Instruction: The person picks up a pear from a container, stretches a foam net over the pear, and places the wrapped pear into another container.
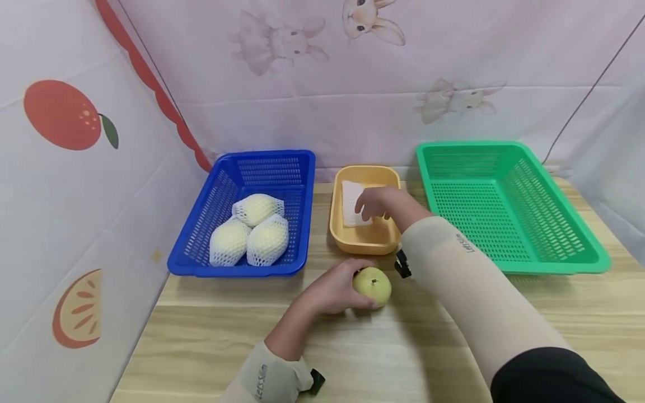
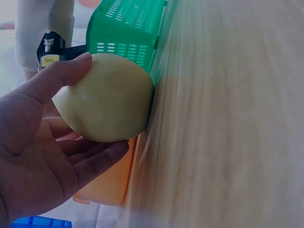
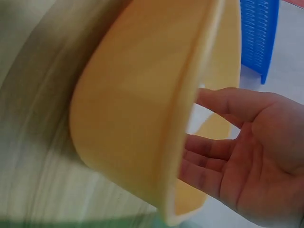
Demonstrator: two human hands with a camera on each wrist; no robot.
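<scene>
On the wooden table, my left hand (image 1: 337, 288) holds a round yellow-green pear (image 1: 373, 286), thumb on one side and fingers curled under the other. The left wrist view shows the bare pear (image 2: 111, 97) close up. My right hand (image 1: 380, 204) reaches down into a small orange-yellow basin (image 1: 365, 246), over a white foam net sleeve (image 1: 351, 196) lying flat in it. In the right wrist view its thumb and fingers are apart, with the fingertips partly hidden behind the basin's rim (image 3: 183, 114). Whether they touch the sleeve I cannot tell.
At the left stands a blue basket (image 1: 237, 271) holding three pale fruits (image 1: 267, 239) in white foam nets. A larger green basket (image 1: 549, 266) stands at the right. Printed curtains (image 1: 322, 123) hang behind the table and along its left side.
</scene>
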